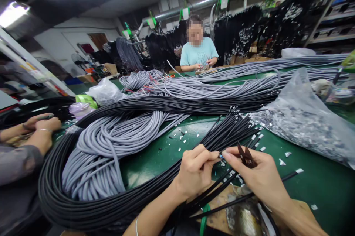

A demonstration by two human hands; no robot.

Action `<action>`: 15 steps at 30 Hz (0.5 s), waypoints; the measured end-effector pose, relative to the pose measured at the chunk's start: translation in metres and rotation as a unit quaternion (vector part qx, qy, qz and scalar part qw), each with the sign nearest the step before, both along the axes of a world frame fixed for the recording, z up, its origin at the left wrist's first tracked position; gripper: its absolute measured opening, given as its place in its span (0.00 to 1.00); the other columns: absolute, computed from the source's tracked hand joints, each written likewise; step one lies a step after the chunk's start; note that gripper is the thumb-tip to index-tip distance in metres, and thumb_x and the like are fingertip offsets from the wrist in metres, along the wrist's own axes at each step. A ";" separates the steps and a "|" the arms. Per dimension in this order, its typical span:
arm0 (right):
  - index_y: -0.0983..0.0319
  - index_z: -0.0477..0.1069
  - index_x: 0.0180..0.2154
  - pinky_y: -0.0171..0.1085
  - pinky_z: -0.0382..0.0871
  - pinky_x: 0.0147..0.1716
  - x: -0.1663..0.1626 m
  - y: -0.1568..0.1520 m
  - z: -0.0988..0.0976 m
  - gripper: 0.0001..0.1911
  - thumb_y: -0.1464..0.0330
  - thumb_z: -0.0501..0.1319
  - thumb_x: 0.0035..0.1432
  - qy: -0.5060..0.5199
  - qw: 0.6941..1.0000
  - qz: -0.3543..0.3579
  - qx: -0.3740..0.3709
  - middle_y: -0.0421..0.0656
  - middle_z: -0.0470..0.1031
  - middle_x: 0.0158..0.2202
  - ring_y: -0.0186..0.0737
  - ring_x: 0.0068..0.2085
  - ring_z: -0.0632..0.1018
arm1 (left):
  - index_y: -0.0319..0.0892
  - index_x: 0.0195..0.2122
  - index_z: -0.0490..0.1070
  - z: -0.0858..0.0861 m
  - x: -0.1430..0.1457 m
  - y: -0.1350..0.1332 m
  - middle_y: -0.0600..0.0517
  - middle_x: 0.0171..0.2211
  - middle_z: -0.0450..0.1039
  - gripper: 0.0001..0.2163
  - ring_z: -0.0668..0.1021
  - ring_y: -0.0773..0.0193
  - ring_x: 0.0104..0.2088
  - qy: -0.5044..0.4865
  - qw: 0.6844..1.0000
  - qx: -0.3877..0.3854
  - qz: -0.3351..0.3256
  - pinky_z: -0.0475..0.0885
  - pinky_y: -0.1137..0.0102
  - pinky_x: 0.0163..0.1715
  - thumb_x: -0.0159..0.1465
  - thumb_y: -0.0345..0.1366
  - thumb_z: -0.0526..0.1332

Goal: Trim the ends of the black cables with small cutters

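Two bare hands met at the lower centre of the view, over a green table (318, 180) crowded with cable; the left hand (195, 171) was pinched shut, thumb and forefinger gripping the end of a thin black wire (222, 156), and the right hand (259, 173) pinched the same tip from the other side, fingertips almost touching the left's; a small dark pair of snips (245, 154) also sat tucked in the right hand, blades pointing up and away; something small and pale blue showed at the wire's tip, too tiny to identify; the wire belonged to a bundle of black wires (230, 132) fanning across the table just beyond the hands, many ending in small white tags; a large coil of black cable (91, 206) wrapped around a heap of grey cable (111, 143) to the left, and more grey cable (222, 84) stretched across the far side; a clear plastic bag of small pale parts (302, 121) lay to the right; white scraps (283, 160) dotted the table; at the left edge a co-worker's hands (41, 125) rested on the table, and another person in a light blue shirt (198, 53) sat at the far side; judging by the grip, the work on this single wire end was under way, and any further handling would call for a steady, fine pinch.
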State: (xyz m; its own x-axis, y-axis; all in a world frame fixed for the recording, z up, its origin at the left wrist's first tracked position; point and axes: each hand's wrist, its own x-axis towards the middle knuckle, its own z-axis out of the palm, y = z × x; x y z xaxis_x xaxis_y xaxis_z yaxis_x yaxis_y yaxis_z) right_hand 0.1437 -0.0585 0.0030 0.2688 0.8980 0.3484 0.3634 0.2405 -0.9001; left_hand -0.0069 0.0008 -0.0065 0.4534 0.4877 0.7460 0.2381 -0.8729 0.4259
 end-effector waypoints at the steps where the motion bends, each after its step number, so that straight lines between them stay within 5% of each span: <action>1: 0.63 0.75 0.26 0.28 0.65 0.17 0.001 0.000 -0.001 0.09 0.63 0.61 0.51 -0.007 1.000 0.001 -0.003 0.40 0.74 0.21 0.32 0.20 0.71 | 0.37 0.29 0.71 -0.001 0.000 0.000 0.53 0.21 0.68 0.06 0.69 0.71 0.21 0.003 1.000 0.014 0.004 0.64 0.77 0.21 0.58 0.23 0.56; 15: 0.63 0.74 0.24 0.28 0.62 0.17 0.004 0.000 -0.004 0.08 0.68 0.60 0.53 -0.071 0.997 0.008 0.026 0.38 0.71 0.20 0.30 0.19 0.68 | 0.38 0.32 0.71 -0.008 0.001 -0.001 0.53 0.22 0.72 0.07 0.72 0.71 0.21 0.010 0.995 0.091 0.036 0.65 0.77 0.20 0.58 0.22 0.57</action>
